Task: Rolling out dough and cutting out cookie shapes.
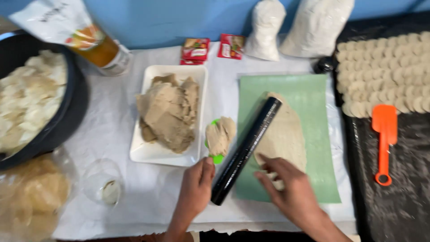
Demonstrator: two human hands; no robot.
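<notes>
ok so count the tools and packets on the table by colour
black rolling pin: 1
orange spatula: 1
green dough cutter, partly under dough: 1
red sachets: 2
white bags: 2
total: 7

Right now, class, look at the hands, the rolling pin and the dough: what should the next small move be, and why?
Probably bring the right hand onto the black rolling pin. Only the left hand is at the pin's near end, while the right hand's fingers press the near edge of the flattened dough. The pin lies aslant on the dough's left side, over the green mat.
</notes>
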